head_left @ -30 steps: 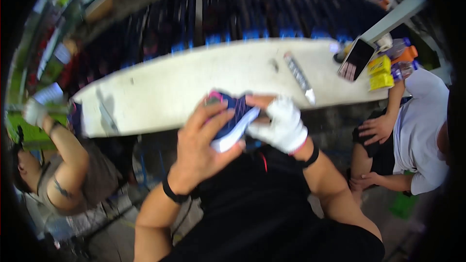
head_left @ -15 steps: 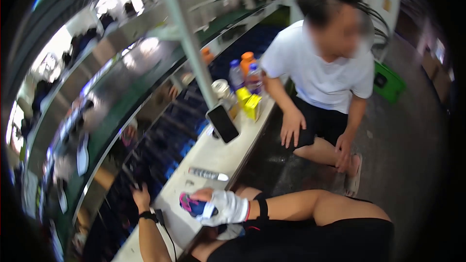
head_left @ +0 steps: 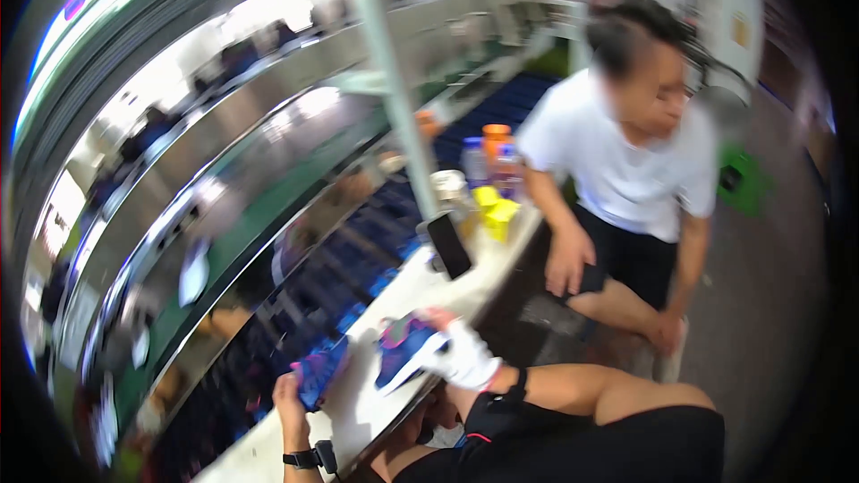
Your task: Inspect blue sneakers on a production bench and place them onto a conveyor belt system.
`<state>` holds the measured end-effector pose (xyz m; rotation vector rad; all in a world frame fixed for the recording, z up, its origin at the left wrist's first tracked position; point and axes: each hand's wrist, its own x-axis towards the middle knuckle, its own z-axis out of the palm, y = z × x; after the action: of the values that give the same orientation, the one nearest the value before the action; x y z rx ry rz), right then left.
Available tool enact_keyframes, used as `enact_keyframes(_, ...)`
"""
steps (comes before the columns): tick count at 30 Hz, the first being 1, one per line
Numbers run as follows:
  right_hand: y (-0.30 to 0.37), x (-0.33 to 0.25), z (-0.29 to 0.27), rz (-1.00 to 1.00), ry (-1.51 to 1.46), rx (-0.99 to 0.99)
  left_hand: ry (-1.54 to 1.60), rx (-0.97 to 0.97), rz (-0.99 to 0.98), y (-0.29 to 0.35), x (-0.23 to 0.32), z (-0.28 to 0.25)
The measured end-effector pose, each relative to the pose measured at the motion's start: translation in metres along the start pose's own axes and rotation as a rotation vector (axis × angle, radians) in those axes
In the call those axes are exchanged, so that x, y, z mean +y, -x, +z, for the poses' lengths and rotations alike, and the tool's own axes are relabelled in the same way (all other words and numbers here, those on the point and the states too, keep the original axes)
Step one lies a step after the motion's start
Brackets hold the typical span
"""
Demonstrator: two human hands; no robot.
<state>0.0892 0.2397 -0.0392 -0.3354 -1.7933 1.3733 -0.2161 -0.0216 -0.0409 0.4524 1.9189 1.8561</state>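
Observation:
My right hand, in a white glove with bare fingertips showing, grips a blue and pink sneaker with a white sole. It holds the shoe tilted above the pale bench. My bare left hand, with a dark strap at the wrist, is closed on a second dark blue shoe with pink trim. This one is over the bench's left edge, to the left of the first and apart from it. Motion blur smears both shoes, and the left shoe's sole cannot be made out.
A phone leans by a pale post. Beyond are yellow boxes, bottles and a white roll-like item. Dark racks and a conveyor line run leftward. A seated person is close on the right, near a green crate.
My left hand has come from the dark racks to the bench and now has a shoe in it. My right hand has tilted its sneaker, showing the white sole. The whole view has shifted.

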Motion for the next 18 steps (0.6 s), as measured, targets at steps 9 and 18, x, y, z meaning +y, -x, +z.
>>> enact_keyframes(9, -0.247, -0.183, 0.016, -0.946, -0.430, 0.315, -0.983, 0.227, 0.530, 0.097, -0.005, -0.034)
enact_keyframes(18, -0.320, -0.256, 0.126, -0.830, 0.940, -0.236, -1.186, -0.240, 0.575, 0.081, 0.001, 0.040)
